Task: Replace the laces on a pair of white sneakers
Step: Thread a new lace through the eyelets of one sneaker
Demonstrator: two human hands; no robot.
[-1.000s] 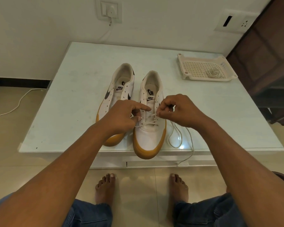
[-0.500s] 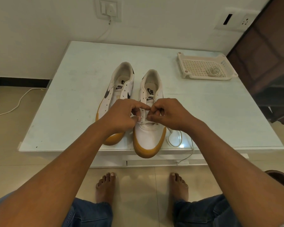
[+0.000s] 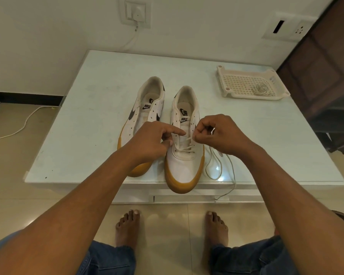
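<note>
Pinching the white lace just above the eyelets, the right hand holds it between thumb and forefinger, its other fingers curled in.

Left hand: forefinger stretched straight across onto the right sneaker at its eyelet flap, thumb lying just below against the same flap, remaining fingers curled. Cannot tell whether it pinches anything.

Right sneaker: white upper, gum sole, toe toward the person and jutting slightly past the front edge of the white table. The lace crosses through its lowest eyelets. The slack loops on the tabletop just right of the shoe, and one end hangs over the front edge.

Left sneaker: same make, dark swoosh, just beside the first and set a little farther back. The left forearm covers part of its toe.

Far right corner of the table: perforated plastic tray with a coiled lace lying in it.

Wall behind: socket with a plug in it.
</note>
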